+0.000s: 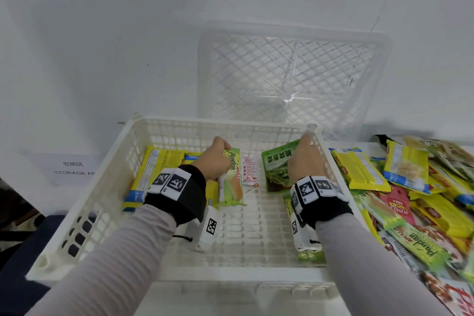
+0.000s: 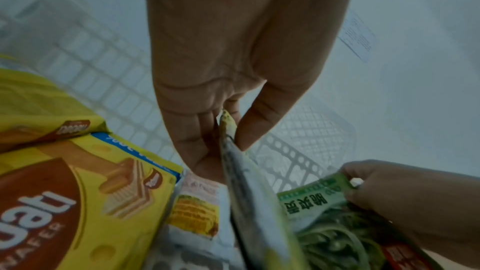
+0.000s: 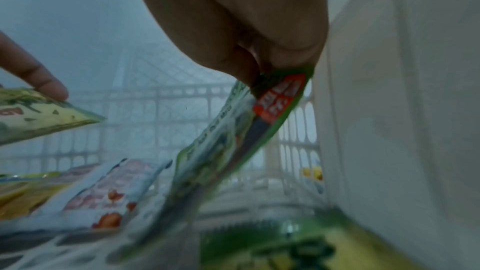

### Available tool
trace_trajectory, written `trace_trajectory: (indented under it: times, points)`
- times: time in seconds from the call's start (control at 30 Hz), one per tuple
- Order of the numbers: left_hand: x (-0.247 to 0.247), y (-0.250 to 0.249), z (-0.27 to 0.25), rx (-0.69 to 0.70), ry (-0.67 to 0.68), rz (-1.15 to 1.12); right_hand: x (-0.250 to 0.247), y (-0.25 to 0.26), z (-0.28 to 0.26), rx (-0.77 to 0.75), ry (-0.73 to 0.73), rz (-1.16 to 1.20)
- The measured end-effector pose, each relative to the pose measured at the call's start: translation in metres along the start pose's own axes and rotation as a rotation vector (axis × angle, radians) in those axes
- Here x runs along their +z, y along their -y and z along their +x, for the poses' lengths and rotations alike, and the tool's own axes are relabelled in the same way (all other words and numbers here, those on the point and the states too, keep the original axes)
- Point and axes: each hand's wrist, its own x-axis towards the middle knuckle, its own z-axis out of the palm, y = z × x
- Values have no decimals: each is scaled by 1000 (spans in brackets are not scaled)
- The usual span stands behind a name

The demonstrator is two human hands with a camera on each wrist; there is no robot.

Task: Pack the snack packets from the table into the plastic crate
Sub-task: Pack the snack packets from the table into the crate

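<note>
Both hands are inside the white plastic crate (image 1: 107,187). My left hand (image 1: 215,159) pinches the top edge of a light green Pandan wafer packet (image 1: 232,182), held between thumb and fingers (image 2: 207,130) above the crate floor; the packet (image 2: 249,192) shows edge-on in the left wrist view. My right hand (image 1: 306,159) pinches the top of a dark green vegetable snack pouch (image 1: 278,169) near the crate's right wall; the pouch (image 3: 233,137) hangs from the fingertips. Yellow wafer packets (image 1: 154,172) and a small white sachet (image 1: 250,170) lie in the crate.
A heap of snack packets (image 1: 415,202) covers the table to the right of the crate. A second white lattice crate (image 1: 289,74) leans against the wall behind. A paper storage-area sign (image 1: 74,168) lies at the left. Another green packet (image 1: 311,255) lies under my right wrist.
</note>
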Motion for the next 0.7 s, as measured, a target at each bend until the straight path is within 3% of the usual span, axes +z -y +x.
trace_trajectory:
  times: [0.17, 0.4, 0.47, 0.57, 0.63, 0.7]
  points:
    - [13, 5, -1, 56, 82, 95, 11, 2, 8, 107, 222, 3]
    - [19, 7, -6, -13, 224, 257, 8, 20, -17, -140, 186, -302]
    - [22, 4, -11, -18, 261, 378, 10, 27, -25, -114, 378, -373]
    - [31, 4, -19, 59, 175, 856, 25, 28, -35, -50, 684, -480]
    - [37, 2, -26, 158, 34, 1106, 33, 23, -34, -58, 704, -482]
    - [43, 1, -27, 290, 12, 1167, 37, 16, -30, -102, 714, -441]
